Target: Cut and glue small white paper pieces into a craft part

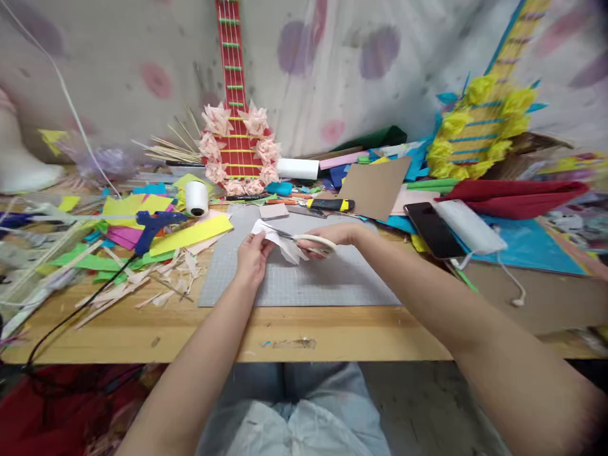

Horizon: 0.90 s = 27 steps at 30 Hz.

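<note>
A crumpled piece of white paper (287, 252) is pinched in my left hand (253, 258), its free end pointing right. My right hand (327, 238) grips a pair of scissors (317, 240) with cream handles. The dark blades reach left across the paper; whether they are parted I cannot tell. Both hands are above a grey cutting mat (237, 288) with grid lines. A small pale block (274, 211) lies on the mat just beyond the paper, and a yellow-and-black utility knife (331, 205) rests behind it.
On the left lie a blue glue gun (154, 229), its black cord, a white thread spool (196, 198) and paper scraps (126, 209). Behind stands a red paper guitar (234, 139); a yellow one (479, 130) is farther right. A phone (433, 229) and white power bank (471, 226) lie right.
</note>
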Available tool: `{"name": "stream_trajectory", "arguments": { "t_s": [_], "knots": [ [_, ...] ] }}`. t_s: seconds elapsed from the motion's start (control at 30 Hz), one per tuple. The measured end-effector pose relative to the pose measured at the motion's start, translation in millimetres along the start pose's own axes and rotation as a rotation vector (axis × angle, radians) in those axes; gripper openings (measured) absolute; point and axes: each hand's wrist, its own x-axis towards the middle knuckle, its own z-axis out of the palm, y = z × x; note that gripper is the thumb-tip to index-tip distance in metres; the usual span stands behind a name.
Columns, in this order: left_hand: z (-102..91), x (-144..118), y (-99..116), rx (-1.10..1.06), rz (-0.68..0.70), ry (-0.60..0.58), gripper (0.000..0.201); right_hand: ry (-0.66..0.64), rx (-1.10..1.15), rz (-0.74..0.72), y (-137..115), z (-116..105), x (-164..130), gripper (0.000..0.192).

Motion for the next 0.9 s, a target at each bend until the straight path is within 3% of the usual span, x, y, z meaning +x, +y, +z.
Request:
{"name": "stream_trajectory", "arguments": {
  "t_s": [0.9],
  "knots": [
    [4.9,-4.3,2.3,-0.056,-0.009,0.076,0.005,0.083,0.066,0.001,-5.2,10.3,5.3,0.046]
  ]
}}
